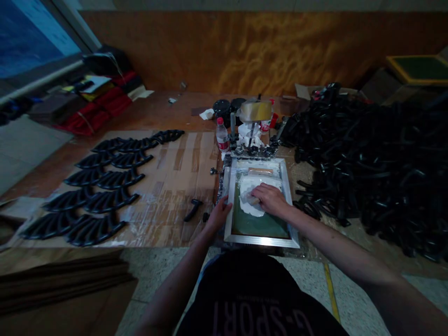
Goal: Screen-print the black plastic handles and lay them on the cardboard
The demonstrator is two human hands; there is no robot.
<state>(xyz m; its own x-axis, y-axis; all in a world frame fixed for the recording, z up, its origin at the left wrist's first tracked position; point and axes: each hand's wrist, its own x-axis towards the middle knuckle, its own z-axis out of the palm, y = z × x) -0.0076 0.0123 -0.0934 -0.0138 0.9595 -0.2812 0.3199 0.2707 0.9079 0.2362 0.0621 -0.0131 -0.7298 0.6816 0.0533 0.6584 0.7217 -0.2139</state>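
In front of me lies a screen printing frame (pixel 262 241) with a silver metal rim and green mesh. White ink (pixel 248 184) is spread over the middle of the mesh. My right hand (pixel 269 198) is closed around a pale, translucent squeegee (pixel 249 195), held against the inked mesh. At the frame's left edge, my left hand (pixel 220 213) grips the rim; part of its fingers is hidden below. Beside that hand, a single black curved handle-like piece (pixel 192 210) rests on the cardboard (pixel 175 186). A clamp (pixel 252 150) stands at the frame's far end.
Rows of black curved pieces (pixel 108 200) fan out on the left. A large heap of similar pieces (pixel 364 158) fills the right. Behind the frame are a plastic bottle (pixel 222 135), dark tubs (pixel 221 110) and crumpled paper (pixel 249 133). A wooden board (pixel 210 51) borders the back.
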